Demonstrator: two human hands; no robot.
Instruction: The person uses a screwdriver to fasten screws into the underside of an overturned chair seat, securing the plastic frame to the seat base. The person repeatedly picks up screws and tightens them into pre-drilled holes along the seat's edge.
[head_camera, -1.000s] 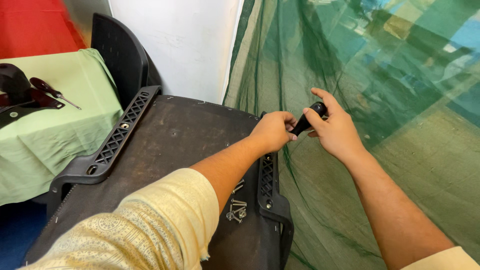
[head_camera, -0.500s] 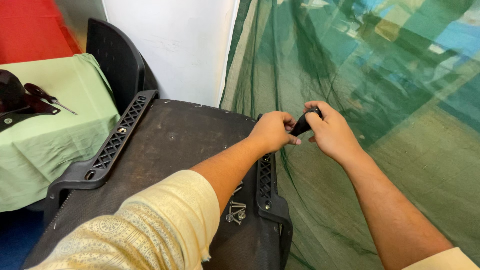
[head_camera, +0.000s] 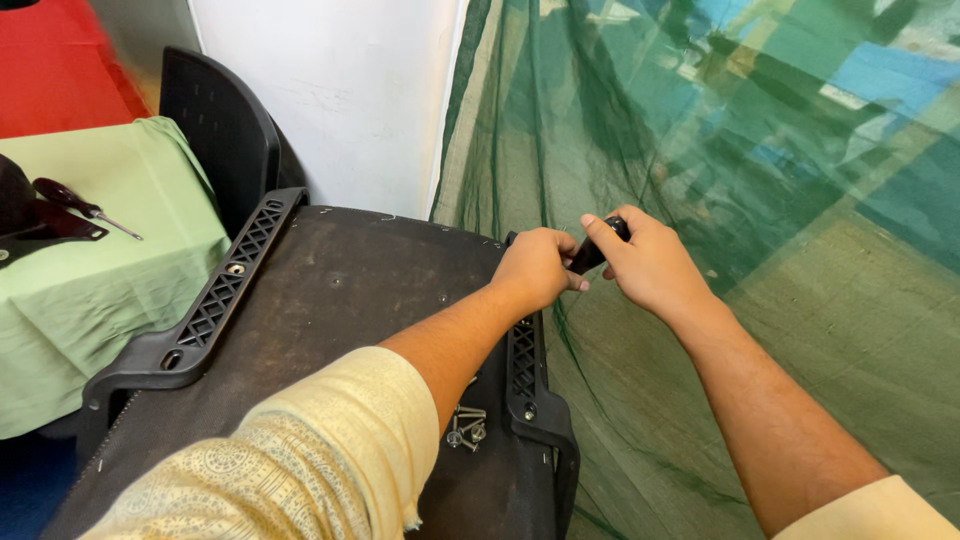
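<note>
Bright, even daylight, mostly filtering through the green netting (head_camera: 760, 200) on the right. White wall (head_camera: 330, 100) well lit, no glare. Soft shadows only; dark chair underside (head_camera: 350, 300) stays dull with faint sheen. Centre sharp. Red area (head_camera: 60, 70) at top left slightly blurred. Near sleeve (head_camera: 290, 460) soft, out of focus. Mild wide-angle stretch at edges.

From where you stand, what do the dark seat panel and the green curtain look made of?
Seat panel: probably wood or board, matt, dusty and scuffed. Its armrests: likely moulded black plastic, with lattice holes. Green curtain: fine woven mesh, see-through and hanging in folds.
</note>
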